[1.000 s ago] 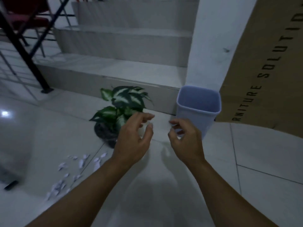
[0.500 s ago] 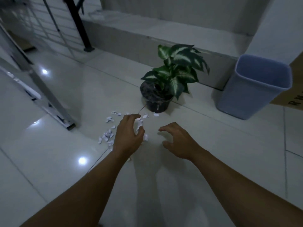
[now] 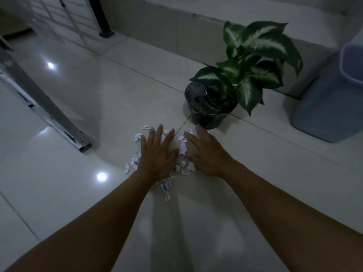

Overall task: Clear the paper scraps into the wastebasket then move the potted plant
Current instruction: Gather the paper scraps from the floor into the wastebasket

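Below, on the glossy white tiled floor, a scatter of torn white paper scraps is covered in part by both hands. The left hand is laid palm down with its fingers spread and straight; nothing is gripped, and scraps are seen at its fingertips, along its outer edge and under its wrist. The right hand is likewise flattened and open, fingers extended toward the pot, with scraps lying in the narrow gap between the two hands and beside its thumb. No scrap is held by either hand.

Just beyond the right hand's fingertips, a potted plant is stood upright on the floor: broad green leaves with pale centres rise from a dark round pot, which is set over a grout line. Whether the fingertips touch the pot cannot be told. Farther right, well apart from the scraps, a blue-grey wastebasket is cut off by the frame edge. Behind the plant a tiled step is seen, and at the left a slanted metal ladder rail is rested on the floor.
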